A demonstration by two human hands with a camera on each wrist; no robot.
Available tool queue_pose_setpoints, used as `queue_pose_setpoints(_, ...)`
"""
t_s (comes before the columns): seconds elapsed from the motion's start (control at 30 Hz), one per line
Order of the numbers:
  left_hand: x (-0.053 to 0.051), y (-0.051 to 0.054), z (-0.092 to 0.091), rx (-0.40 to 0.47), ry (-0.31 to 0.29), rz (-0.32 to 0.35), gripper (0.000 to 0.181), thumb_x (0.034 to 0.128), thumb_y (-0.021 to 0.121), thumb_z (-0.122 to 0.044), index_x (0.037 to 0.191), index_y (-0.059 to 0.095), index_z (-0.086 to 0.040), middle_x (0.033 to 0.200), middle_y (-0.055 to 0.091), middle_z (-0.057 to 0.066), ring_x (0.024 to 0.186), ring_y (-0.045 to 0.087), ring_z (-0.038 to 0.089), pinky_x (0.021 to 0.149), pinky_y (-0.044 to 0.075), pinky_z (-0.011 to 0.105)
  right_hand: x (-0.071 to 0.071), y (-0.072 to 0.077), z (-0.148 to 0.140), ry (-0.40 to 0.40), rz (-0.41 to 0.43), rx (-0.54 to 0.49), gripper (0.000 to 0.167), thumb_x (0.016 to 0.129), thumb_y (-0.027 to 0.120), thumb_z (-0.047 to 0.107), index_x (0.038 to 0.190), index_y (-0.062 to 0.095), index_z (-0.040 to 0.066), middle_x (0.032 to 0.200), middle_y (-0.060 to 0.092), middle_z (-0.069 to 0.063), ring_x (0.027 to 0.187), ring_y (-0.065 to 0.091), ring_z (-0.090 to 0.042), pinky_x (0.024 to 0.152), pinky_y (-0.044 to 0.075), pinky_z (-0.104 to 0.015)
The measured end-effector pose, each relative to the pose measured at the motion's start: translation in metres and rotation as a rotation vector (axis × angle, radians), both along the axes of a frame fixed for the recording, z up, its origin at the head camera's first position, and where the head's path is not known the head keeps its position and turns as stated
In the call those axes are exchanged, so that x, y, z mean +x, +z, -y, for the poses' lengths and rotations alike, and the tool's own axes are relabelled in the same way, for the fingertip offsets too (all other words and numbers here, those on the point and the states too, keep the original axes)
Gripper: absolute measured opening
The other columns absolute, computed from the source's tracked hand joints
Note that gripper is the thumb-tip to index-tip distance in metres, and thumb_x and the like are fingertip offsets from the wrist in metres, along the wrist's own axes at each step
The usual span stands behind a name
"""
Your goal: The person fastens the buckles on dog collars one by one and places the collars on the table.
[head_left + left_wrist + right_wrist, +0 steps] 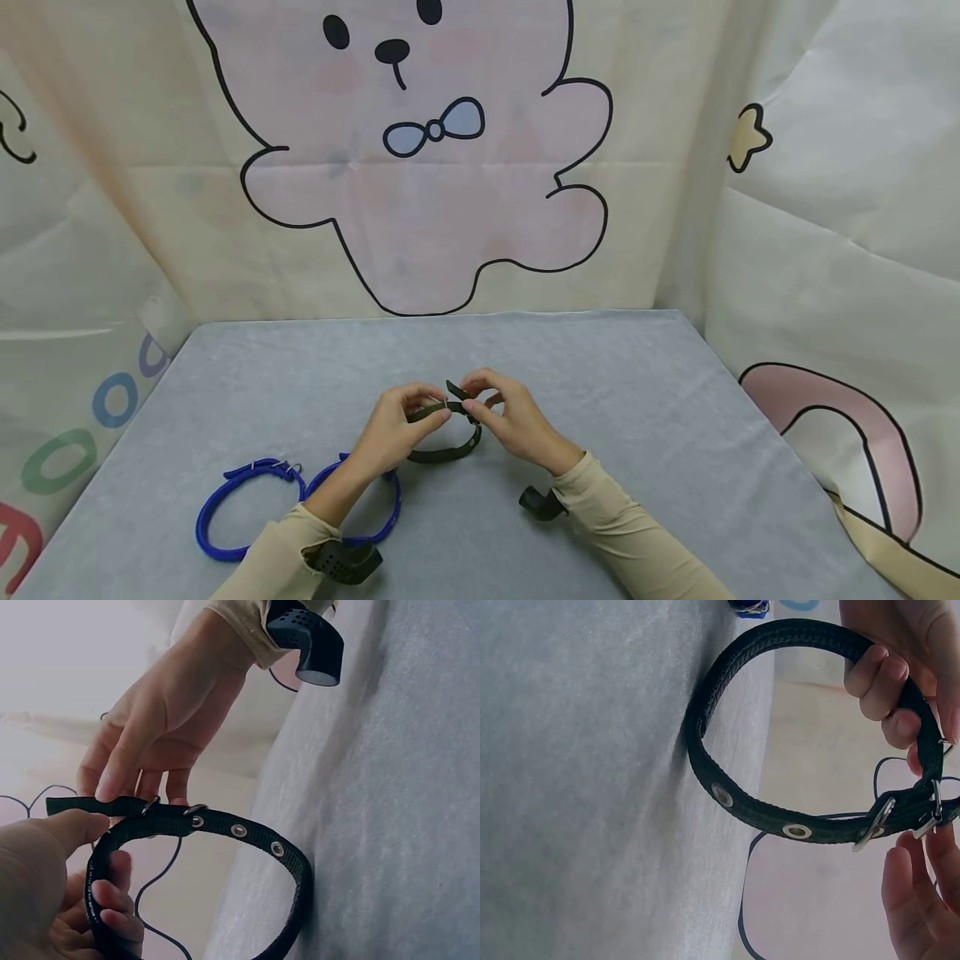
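A dark green buckled collar is held up as a loop, its lower edge at the tabletop. Metal eyelets and a buckle show on its band in the right wrist view. My left hand grips the band, fingers curled through the loop. The strap's tail sticks out past the left thumb in the left wrist view. My right hand pinches the strap beside the buckle, with the thumb against it. Two blue collars lie on the table, partly hidden by the left forearm.
A grey cloth covers the table. Curtains printed with a bear and other drawings hang behind and at both sides. Black camera mounts sit on both wrists, close above the table.
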State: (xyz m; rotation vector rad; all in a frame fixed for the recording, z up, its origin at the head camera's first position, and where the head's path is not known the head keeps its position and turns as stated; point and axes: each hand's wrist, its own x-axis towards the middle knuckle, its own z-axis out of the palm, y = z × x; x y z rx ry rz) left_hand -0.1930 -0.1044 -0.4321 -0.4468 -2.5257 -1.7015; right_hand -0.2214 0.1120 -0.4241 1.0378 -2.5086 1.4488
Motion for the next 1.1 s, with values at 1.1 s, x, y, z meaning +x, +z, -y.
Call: queue_pose_setpoints(1.1, 0.0006, 0.0022, -0.0017, -0.011, 0.035, -0.01, 0.018, 0.0909, 0.077, -0.019, 0.108, 0.075, -0.013, 0.082, 0.071, 0.005, 0.06, 0.051, 0.011, 0.055, 0.042, 0.025, 0.0011, 0.0028, -0.0004, 0.022, -0.272, 0.098, 0.022, 0.098, 0.064, 0.004, 0.115, 0.075, 0.013, 0.108, 0.07, -0.003, 0.095, 0.063, -0.015, 0.081, 0.054, -0.027)
